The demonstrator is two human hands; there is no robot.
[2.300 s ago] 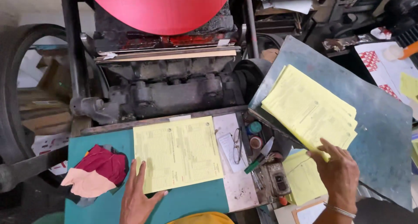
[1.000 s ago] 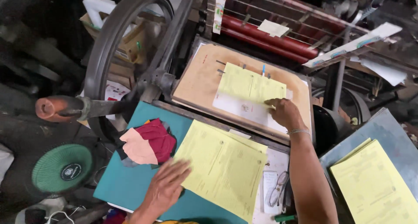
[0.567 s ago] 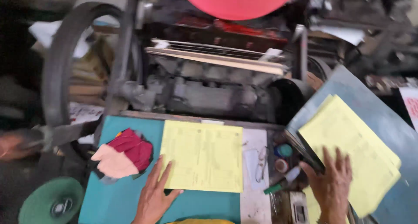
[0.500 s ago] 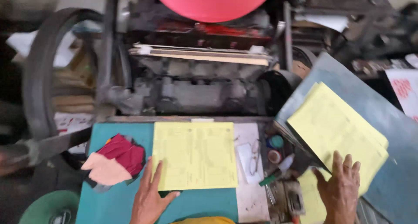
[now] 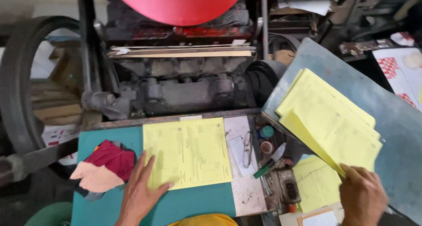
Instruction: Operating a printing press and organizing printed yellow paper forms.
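A white sheet with red printed patterns (image 5: 402, 74) lies at the far right edge, beside the grey board. A white printed slip with red marks (image 5: 55, 136) sits low on the left, under the flywheel. No screens or signs are in view.

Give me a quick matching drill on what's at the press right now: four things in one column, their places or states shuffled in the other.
Things:
1. left hand
2. right hand
3. rags
4. spectacles

Places or states:
A. bunched at the green board's left end
B. flat on the printed yellow stack
C. lying on the white strip beside that stack
D. lifting a corner of the sloped yellow pile

Pairs: 1-B, 2-D, 3-A, 4-C
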